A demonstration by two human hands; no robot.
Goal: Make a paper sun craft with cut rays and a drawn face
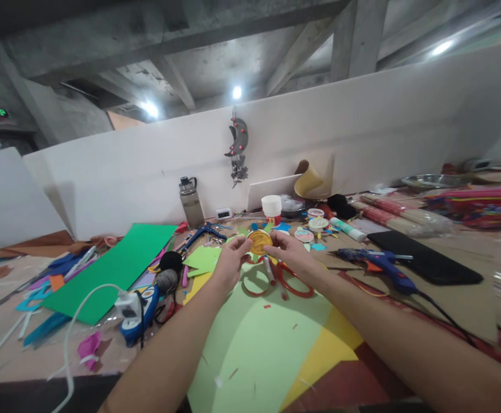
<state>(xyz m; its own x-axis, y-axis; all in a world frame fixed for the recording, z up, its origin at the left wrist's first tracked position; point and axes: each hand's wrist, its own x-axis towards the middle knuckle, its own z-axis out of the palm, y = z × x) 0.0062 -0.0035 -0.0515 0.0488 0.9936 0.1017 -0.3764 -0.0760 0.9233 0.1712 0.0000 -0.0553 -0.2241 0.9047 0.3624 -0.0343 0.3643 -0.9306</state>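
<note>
Between my two hands is a small round yellow disc (259, 242) with darker markings and a pale rim. My left hand (232, 259) pinches its left edge, and my right hand (292, 252) grips the right edge. Just beneath lie scissors with red-orange handles (296, 281) and a marker-like stick (270, 271). They rest on a large light green sheet (259, 344), with yellow paper (325, 367) showing from under it. What the markings on the disc depict is too small to tell.
A blue hot glue gun (379, 265) and a black slab (425, 257) lie to the right. On the left are a green sheet (117, 269) and a blue power strip (141, 315) with a white cable. White cups (271, 207) and a grey bottle (191, 203) stand at the back.
</note>
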